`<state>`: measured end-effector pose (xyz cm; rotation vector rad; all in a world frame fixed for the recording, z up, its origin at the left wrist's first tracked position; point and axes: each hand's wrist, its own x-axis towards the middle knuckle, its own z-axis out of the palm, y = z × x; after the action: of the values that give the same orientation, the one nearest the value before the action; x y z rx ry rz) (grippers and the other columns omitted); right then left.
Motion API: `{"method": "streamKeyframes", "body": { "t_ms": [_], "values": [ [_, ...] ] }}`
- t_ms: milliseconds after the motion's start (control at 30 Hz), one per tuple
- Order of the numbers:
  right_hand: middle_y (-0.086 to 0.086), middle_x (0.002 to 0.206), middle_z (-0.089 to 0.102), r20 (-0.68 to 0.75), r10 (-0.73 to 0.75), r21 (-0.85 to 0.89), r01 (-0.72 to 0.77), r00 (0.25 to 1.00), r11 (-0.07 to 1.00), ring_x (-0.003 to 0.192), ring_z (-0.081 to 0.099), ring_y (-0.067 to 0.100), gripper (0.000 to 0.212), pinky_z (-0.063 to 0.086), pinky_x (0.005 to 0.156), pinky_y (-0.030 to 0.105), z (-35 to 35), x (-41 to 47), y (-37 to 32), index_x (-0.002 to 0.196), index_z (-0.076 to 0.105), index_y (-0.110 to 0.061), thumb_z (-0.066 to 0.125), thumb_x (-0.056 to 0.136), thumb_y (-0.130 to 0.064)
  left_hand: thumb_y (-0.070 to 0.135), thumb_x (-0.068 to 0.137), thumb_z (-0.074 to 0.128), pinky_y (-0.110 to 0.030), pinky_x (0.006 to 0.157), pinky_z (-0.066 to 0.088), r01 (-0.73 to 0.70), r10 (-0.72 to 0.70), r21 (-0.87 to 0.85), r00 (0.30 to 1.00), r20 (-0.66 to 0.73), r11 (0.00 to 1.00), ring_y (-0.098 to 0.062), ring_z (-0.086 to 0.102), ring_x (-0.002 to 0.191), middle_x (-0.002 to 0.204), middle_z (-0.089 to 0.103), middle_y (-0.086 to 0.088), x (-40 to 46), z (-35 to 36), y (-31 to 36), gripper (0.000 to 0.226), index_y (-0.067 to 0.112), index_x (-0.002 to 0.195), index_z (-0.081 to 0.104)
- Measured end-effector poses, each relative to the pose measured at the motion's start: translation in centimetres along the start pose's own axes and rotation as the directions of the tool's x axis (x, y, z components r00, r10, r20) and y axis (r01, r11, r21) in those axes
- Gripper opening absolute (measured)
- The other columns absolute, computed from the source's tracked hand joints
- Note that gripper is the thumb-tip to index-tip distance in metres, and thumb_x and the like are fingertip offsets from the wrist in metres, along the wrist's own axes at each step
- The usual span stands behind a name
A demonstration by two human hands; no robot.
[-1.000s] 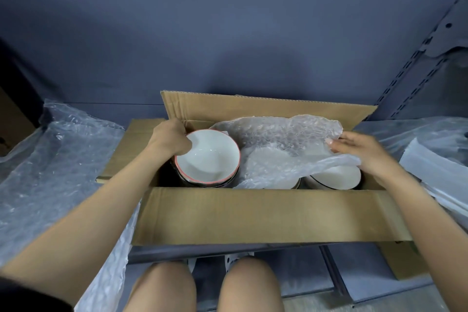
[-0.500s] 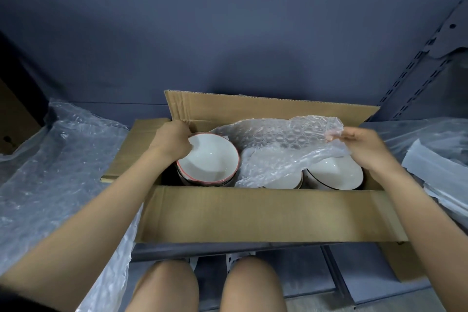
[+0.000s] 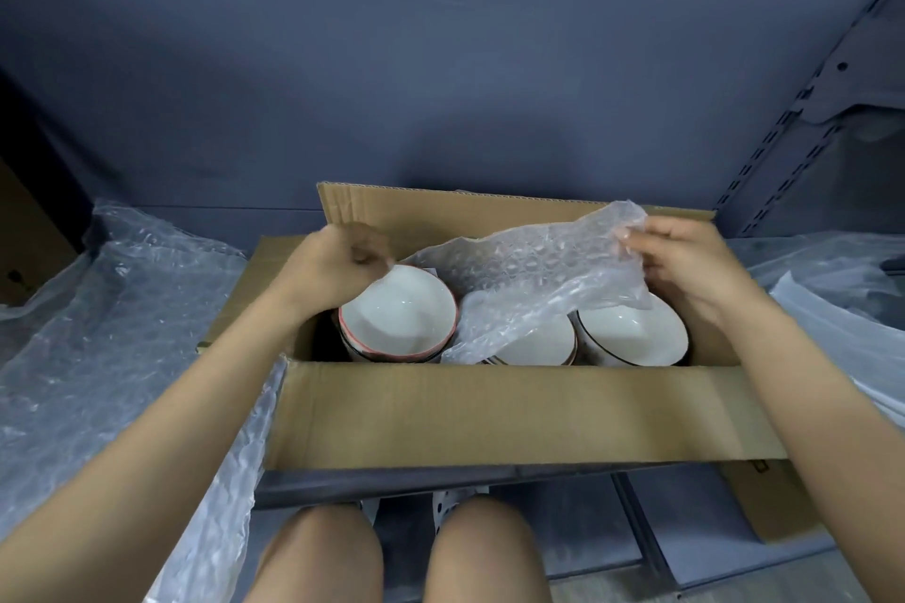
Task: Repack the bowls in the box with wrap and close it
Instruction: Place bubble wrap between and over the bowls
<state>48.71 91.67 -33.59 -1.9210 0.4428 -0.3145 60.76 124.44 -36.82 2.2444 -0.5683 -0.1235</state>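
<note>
An open cardboard box (image 3: 489,411) stands on the shelf with its flaps spread. Inside sit three stacks of white bowls: a red-rimmed stack (image 3: 399,321) at the left, a middle stack (image 3: 536,345) and a dark-rimmed stack (image 3: 631,333) at the right. A sheet of bubble wrap (image 3: 534,279) lies across the back of the box and partly over the middle stack. My left hand (image 3: 333,267) is closed at the far rim of the red-rimmed top bowl. My right hand (image 3: 685,264) pinches the wrap's right edge, raised above the right stack.
Loose bubble wrap (image 3: 107,318) covers the shelf to the left of the box, and more plastic sheeting (image 3: 842,289) lies to the right. A dark back wall (image 3: 440,88) rises close behind. A slotted metal upright (image 3: 803,113) stands at the right. My knees (image 3: 392,553) are below the shelf edge.
My right hand has lifted the wrap's right edge up and back, uncovering more of the middle and right bowls. My left hand stays at the red-rimmed bowl's far rim.
</note>
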Motion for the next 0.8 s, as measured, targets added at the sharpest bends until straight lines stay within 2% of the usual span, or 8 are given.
{"method": "streamKeyframes", "body": {
  "t_ms": [133,200,367,500,567,667,733,800],
  "values": [
    [-0.004,0.066,0.068,0.063,-0.017,0.131,0.008,0.998,0.991,0.058,0.06,0.009,0.009,0.05,0.054,0.017,2.5,0.3,-4.4,0.078,0.068,-0.01,0.066,0.087,-0.012,0.034,0.088,0.064,-0.026,0.086,0.053,-0.055,0.074,-0.316,0.996,0.047,0.947,-0.001,0.065,0.089,0.093,0.07,0.014,-1.6,-1.7,5.6,0.013,0.026,0.095,0.07],
    [-0.003,0.063,0.068,0.081,-0.014,0.169,0.0,0.997,0.986,0.054,0.06,0.007,0.01,0.048,0.054,0.016,4.2,0.8,-6.1,0.077,0.068,-0.008,0.066,0.086,-0.009,0.042,0.088,0.06,-0.016,0.069,0.05,-0.11,0.146,-0.364,0.986,0.074,0.925,0.007,0.061,0.07,0.071,0.067,0.02,-2.7,-1.8,8.5,0.016,0.028,0.085,0.069],
    [0.002,0.071,0.064,0.119,-0.018,0.193,-0.005,0.993,0.981,0.074,0.06,0.016,0.012,0.045,0.073,0.025,8.4,2.0,-8.6,0.072,0.068,-0.01,0.066,0.084,-0.01,0.068,0.071,0.064,-0.027,0.063,0.039,-0.157,0.175,-0.167,0.98,0.098,0.973,-0.009,0.051,0.067,0.068,0.052,0.008,-4.1,0.4,11.8,0.061,0.008,0.083,0.062],
    [-0.001,0.071,0.066,0.123,-0.025,0.224,-0.003,0.992,0.975,0.069,0.063,0.011,0.014,0.049,0.068,0.02,9.6,2.4,-9.3,0.073,0.067,-0.01,0.064,0.085,-0.005,0.038,0.076,0.072,-0.026,0.058,0.035,-0.159,0.174,0.101,0.972,-0.155,0.982,-0.016,0.05,0.069,0.068,0.055,0.008,-4.0,0.3,10.8,0.023,0.018,0.08,0.062],
    [0.003,0.075,0.068,0.13,-0.018,0.267,-0.018,0.991,0.963,0.069,0.066,0.012,0.008,0.053,0.065,0.021,9.6,2.3,-9.5,0.08,0.068,-0.007,0.064,0.086,-0.005,0.027,0.081,0.066,-0.028,0.049,0.027,-0.131,0.157,0.116,0.954,-0.254,0.984,-0.02,0.036,0.056,0.052,0.045,-0.001,-3.9,-0.2,9.9,0.033,0.009,0.06,0.048],
    [0.008,0.084,0.071,0.15,-0.02,0.306,-0.027,0.988,0.952,0.073,0.07,0.016,0.006,0.056,0.068,0.023,9.1,1.9,-9.1,0.089,0.069,-0.003,0.065,0.088,-0.007,0.018,0.079,0.07,-0.034,0.057,0.045,-0.116,0.088,-0.099,0.964,-0.25,0.988,-0.029,0.053,0.051,0.055,0.061,-0.013,-3.4,-1.2,7.8,0.03,-0.002,0.061,0.056],
    [0.011,0.089,0.071,0.164,-0.02,0.305,-0.031,0.986,0.952,0.078,0.071,0.019,0.013,0.057,0.07,0.023,8.4,1.6,-8.6,0.095,0.068,-0.003,0.063,0.091,-0.014,0.01,0.078,0.073,-0.034,0.065,0.056,-0.095,0.042,-0.278,0.981,-0.191,0.956,-0.016,0.066,0.055,0.061,0.069,-0.009,-3.4,-2.0,6.5,0.012,0.006,0.067,0.068],
    [0.012,0.095,0.071,0.164,-0.005,0.211,-0.03,0.986,0.977,0.085,0.071,0.019,0.024,0.057,0.073,0.022,7.5,1.5,-7.5,0.1,0.067,-0.004,0.061,0.092,-0.025,0.005,0.078,0.074,-0.022,0.056,0.053,-0.036,-0.038,-0.403,0.984,-0.174,0.915,-0.005,0.063,0.054,0.058,0.069,0.002,-3.4,-2.6,5.0,0.01,0.012,0.072,0.071]
  ]
}}
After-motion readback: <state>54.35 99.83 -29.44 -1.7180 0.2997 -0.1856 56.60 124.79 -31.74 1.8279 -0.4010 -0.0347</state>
